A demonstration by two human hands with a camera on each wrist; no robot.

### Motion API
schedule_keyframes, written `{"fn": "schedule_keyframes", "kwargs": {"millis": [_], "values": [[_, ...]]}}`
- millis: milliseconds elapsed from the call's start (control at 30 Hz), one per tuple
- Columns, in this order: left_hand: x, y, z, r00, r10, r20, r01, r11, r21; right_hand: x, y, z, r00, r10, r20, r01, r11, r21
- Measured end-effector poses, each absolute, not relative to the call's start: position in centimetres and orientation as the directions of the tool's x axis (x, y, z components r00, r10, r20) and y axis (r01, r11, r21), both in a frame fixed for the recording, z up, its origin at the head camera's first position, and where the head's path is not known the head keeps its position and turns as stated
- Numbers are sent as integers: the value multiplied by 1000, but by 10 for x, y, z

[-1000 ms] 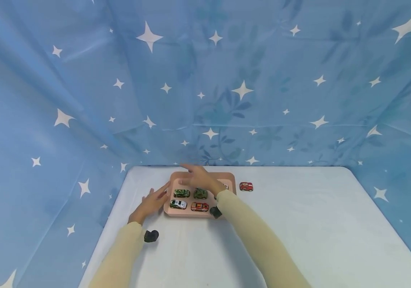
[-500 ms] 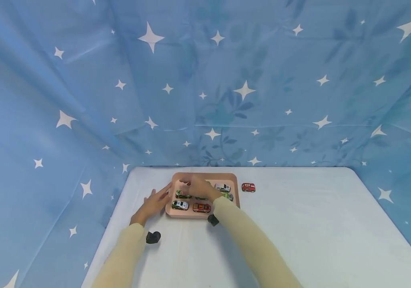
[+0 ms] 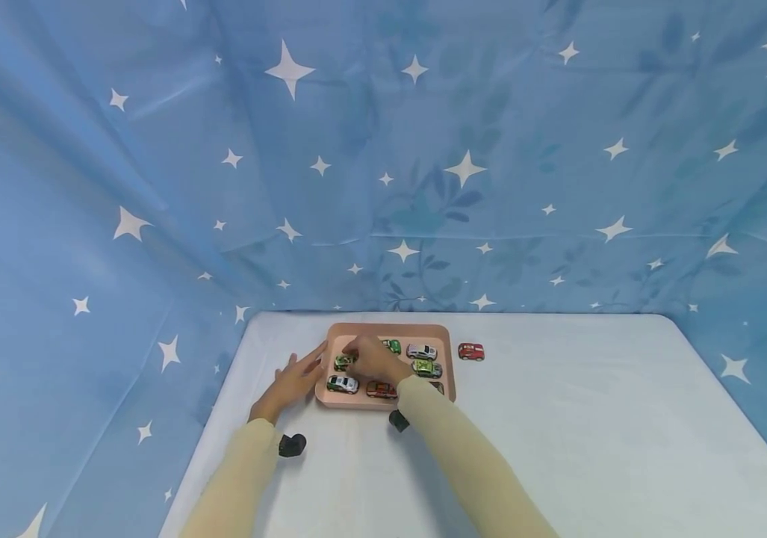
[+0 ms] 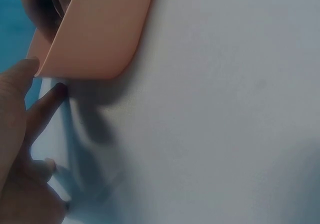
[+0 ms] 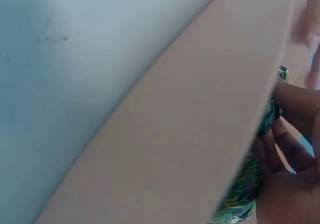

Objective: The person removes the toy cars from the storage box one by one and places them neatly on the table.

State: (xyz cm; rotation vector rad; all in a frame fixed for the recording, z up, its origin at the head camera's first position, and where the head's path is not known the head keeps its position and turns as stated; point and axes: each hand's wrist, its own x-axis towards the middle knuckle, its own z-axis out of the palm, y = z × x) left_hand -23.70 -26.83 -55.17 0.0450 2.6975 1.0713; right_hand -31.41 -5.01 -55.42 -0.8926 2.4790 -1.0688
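My right hand (image 3: 375, 360) reaches into a pink tray (image 3: 390, 329) and pinches a green camouflage toy car (image 3: 342, 362) in the left part of the middle row. In the right wrist view, thumb and fingers close on that car's green body (image 5: 270, 118), partly hidden behind the tray wall (image 5: 165, 109). My left hand (image 3: 291, 382) lies at the tray's left side, fingers extended, with fingertips touching the rim. Nearby in the tray are a white toy car (image 3: 343, 384), an orange-red one (image 3: 382, 390) and a lime green one (image 3: 426, 368).
A silver-white toy car (image 3: 421, 351) and a green one (image 3: 393, 346) sit along the tray's back row. Outside the tray, to its right, a red toy car (image 3: 471, 351) stands on the white table (image 3: 591, 418). A blue starry curtain (image 3: 524, 112) hangs behind.
My right hand has come down from above the tray, its spread fingers drawing together onto the green toy car. The left hand stays at the tray's side. The head view has shifted slightly.
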Motion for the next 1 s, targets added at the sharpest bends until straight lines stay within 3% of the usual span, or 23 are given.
{"fn": "schedule_keyframes", "kwargs": {"millis": [233,567,767,1000], "values": [[-240,-268,-553,-970,111,-217,-66,737,672,-315,-54,-555,-757,-652,35,-513,561,-649],[-238,-271,-551,-970,129,-207,-50,725,687,-312,-58,-549,-755,-655,22,-514,572,-639],[-233,-272,-550,-972,111,-209,-66,721,690,-308,-54,-533,-754,-657,26,-486,530,-695],[-230,-268,-555,-976,76,-205,-88,722,686,-311,-32,-521,-731,-674,107,-575,524,-628]]}}
